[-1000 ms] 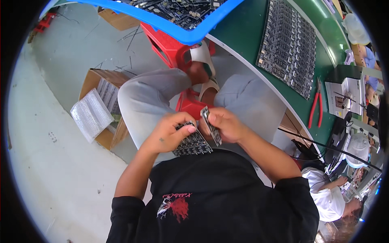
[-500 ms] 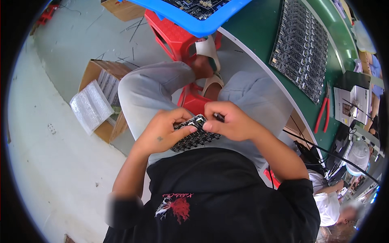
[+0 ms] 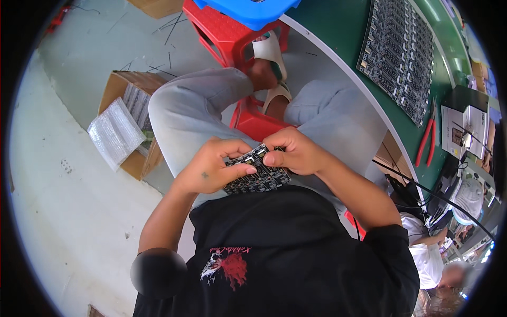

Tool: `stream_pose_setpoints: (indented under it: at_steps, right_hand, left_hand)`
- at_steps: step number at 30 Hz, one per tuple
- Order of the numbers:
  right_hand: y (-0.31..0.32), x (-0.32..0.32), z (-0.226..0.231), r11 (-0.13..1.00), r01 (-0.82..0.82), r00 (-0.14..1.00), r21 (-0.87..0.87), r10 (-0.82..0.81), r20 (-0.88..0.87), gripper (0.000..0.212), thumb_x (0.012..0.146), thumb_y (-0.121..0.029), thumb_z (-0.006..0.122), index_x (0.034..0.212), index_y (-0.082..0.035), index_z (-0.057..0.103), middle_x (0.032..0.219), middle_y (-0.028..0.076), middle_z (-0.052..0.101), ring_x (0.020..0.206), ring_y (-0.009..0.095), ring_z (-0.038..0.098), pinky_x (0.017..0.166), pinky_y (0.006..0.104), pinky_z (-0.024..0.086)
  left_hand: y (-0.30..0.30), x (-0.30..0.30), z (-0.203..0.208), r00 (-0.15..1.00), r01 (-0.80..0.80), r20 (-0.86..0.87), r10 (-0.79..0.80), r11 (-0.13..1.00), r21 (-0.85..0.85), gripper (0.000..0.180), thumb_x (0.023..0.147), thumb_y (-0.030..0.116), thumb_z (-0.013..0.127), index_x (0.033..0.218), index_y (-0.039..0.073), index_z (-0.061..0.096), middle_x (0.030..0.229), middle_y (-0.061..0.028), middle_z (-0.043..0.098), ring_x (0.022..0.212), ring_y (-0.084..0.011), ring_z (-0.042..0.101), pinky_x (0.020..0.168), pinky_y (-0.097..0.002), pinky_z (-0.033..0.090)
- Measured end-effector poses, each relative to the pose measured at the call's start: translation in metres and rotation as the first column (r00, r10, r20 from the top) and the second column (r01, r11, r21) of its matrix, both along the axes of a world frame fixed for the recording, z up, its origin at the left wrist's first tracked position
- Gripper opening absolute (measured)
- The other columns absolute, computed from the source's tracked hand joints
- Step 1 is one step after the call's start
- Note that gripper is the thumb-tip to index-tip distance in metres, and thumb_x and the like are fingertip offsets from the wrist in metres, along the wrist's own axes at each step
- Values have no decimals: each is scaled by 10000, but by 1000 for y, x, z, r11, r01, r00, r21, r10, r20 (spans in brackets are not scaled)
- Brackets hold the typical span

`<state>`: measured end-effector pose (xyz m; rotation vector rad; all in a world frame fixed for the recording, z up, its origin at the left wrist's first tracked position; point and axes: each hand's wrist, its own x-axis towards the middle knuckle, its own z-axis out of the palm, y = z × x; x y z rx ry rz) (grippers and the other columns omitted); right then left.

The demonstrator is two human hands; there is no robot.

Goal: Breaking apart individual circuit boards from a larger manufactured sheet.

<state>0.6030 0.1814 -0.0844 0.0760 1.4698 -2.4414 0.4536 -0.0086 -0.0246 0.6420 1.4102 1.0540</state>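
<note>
A black circuit board panel (image 3: 259, 183), dense with small parts, is held tilted over my lap, just in front of my shirt. My left hand (image 3: 214, 166) grips its left side, thumb lying on the top face. At the far right corner, my right hand (image 3: 297, 153) pinches the board, its thumb pressed near a light-coloured connector. The fingers under the board are hidden. Whether my right hand also has the small dark piece seen earlier, I cannot make out.
To the right, a green-topped table (image 3: 322, 21) bears a large circuit board panel (image 3: 398, 58) and red-handled pliers (image 3: 426, 142). Ahead, a blue tray (image 3: 253, 17) sits above a red stool (image 3: 224, 39). A cardboard box (image 3: 150, 79) with bubble wrap (image 3: 113, 140) stands left. Another person (image 3: 426, 264) is at right.
My right hand has shifted onto the board's corner, and the dark piece between its fingers no longer shows clearly. The board has tipped, showing more of its face. The view has shifted slightly.
</note>
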Motion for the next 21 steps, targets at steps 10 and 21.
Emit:
stream_pose_setpoints:
  at_steps: [10,21]
  right_hand:
    - [-10,-6,-8,990,132,983,49,-137,123,340,1043,-314,595,826,-52,587,762,-61,533,712,9,449,612,223,390]
    - [-12,-38,67,769,559,823,311,-559,-99,337,1031,-324,604,872,-27,583,807,-25,561,736,30,481,633,228,428]
  left_hand:
    - [-1,-8,-6,966,-28,-254,44,997,66,161,962,128,674,1009,-25,666,791,-54,701,697,-89,619,641,-266,483]
    - [31,7,5,885,-443,11,465,837,321,246,1059,247,533,988,23,606,863,38,557,710,-52,441,627,-223,385]
